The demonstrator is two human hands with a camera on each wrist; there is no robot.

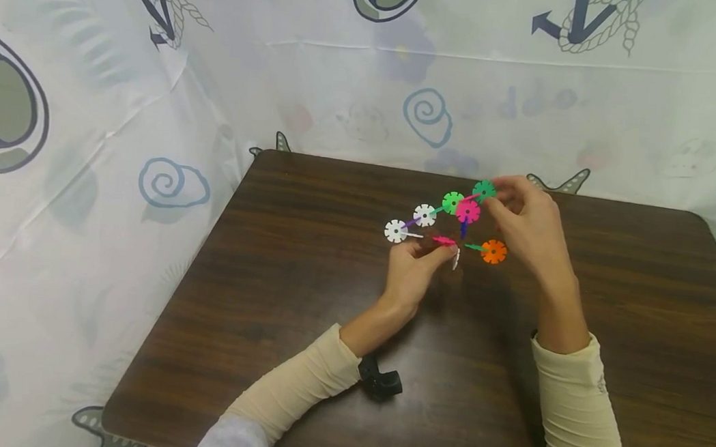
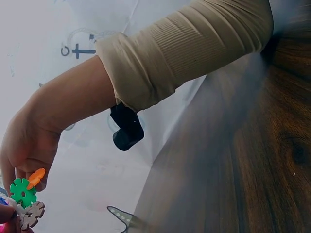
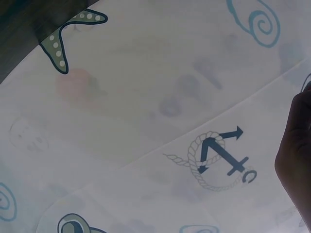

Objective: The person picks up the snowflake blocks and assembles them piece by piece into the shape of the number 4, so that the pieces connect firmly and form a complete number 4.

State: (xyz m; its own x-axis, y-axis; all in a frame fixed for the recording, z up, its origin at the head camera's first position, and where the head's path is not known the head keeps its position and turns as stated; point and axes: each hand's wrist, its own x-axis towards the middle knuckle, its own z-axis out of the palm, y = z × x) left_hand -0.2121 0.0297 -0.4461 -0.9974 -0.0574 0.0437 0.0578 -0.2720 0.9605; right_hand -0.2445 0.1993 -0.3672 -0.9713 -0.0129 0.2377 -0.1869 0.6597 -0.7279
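Several slotted, snowflake-shaped plastic discs are joined into a branching chain above the table. My left hand (image 1: 409, 274) holds the chain low down, finger and thumb pinching a pink disc (image 1: 444, 240) seen edge-on. At the upper end, my right hand (image 1: 531, 228) pinches a dark green disc (image 1: 484, 189) by its edge. Between them run two white discs (image 1: 424, 215), a light green disc (image 1: 453, 203) and another pink disc (image 1: 468, 211). An orange disc (image 1: 494, 252) sticks out to the right under the right hand. In the left wrist view a green disc (image 2: 23, 193) shows beside fingers.
The dark wooden table (image 1: 282, 260) lies under both hands. A printed white cloth (image 1: 317, 91) hangs behind it and along the left. A black wrist camera (image 1: 380, 381) juts from the left sleeve. The right wrist view shows mostly cloth, with the hand dark at its edge.
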